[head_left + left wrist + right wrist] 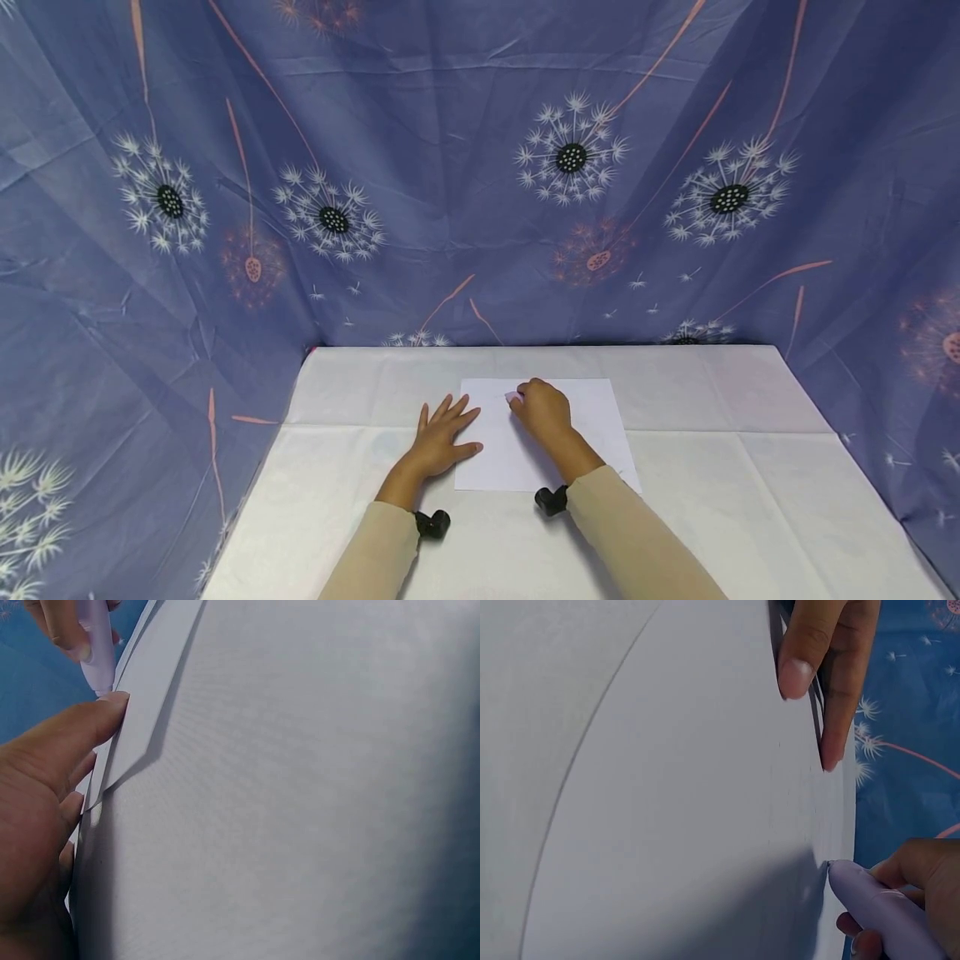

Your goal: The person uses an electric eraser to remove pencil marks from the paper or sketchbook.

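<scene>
A white sheet of paper (495, 467) lies on the table. My left hand (438, 446) rests with spread fingers over its left edge, thumb and fingertips on the sheet. Near the top of the paper, my right hand (546, 414) grips a thick, pale purple pen-shaped tool (889, 915); its exact kind cannot be told. In the right wrist view its narrow end meets the paper, and faint marks show on the sheet nearby. The left wrist view shows the tool's tapered end beyond the left thumb (90, 727). Much of the tool is hidden inside the right hand.
A creased white cloth (712, 500) covers the table. Blue fabric with dandelion prints (450, 167) hangs behind and at both sides. A small black device is strapped at each wrist, one by the left sleeve (371, 550) and one by the right sleeve (637, 533).
</scene>
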Demonstrator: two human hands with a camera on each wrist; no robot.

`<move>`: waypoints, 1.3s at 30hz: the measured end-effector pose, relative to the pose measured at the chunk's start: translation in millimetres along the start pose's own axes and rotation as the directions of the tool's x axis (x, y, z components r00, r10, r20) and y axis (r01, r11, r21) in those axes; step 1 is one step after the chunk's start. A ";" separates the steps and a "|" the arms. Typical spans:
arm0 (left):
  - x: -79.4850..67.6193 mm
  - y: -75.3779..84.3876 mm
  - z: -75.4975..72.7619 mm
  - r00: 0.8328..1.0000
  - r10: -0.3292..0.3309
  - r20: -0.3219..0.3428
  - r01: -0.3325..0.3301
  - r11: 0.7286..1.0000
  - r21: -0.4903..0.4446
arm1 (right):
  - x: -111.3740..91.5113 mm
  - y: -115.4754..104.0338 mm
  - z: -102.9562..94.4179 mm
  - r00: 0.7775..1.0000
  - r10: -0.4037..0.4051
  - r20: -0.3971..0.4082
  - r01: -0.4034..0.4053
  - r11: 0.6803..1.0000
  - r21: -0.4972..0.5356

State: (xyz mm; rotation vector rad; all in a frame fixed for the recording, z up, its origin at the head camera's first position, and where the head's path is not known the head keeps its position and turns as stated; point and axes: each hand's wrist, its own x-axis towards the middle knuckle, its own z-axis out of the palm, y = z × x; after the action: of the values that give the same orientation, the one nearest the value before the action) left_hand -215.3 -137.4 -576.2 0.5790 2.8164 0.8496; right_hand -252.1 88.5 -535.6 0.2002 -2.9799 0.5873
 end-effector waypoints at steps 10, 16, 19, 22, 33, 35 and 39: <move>-1.2 0.5 -0.7 1.000 0.005 0.003 -0.005 1.000 -0.007 | -5.6 14.0 -9.8 0.999 0.030 -0.035 -0.029 1.000 0.009; -0.8 0.4 -0.8 1.000 0.004 -0.001 -0.004 1.000 -0.008 | -5.9 16.2 -9.2 1.000 0.011 -0.024 -0.011 1.000 0.013; -0.2 -0.3 0.0 1.000 0.004 -0.002 -0.004 1.000 -0.004 | -5.5 17.2 -9.1 1.000 0.017 -0.024 -0.017 1.000 0.007; -0.2 -0.5 0.4 1.000 0.006 -0.006 -0.006 1.000 -0.003 | -5.5 17.0 -9.8 1.000 0.017 -0.006 -0.017 1.000 0.007; -1.8 -0.9 0.1 1.000 0.011 -0.009 -0.011 1.000 -0.006 | -6.8 13.7 -9.0 1.000 -0.014 0.017 0.013 1.000 0.026; -1.7 -0.8 -0.2 1.000 0.005 -0.005 -0.005 1.000 0.000 | -7.3 11.6 -9.3 0.999 -0.026 0.034 0.026 0.999 0.021; -1.6 -0.4 -0.3 1.000 -0.004 0.001 0.004 1.000 0.001 | -7.8 11.2 -8.4 0.999 -0.020 0.034 0.019 1.000 0.014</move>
State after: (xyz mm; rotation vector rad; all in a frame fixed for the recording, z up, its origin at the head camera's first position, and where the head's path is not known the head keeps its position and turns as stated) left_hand -214.0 -138.6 -576.1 0.5736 2.8161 0.8466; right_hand -245.6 102.8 -532.9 0.2426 -3.0042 0.6080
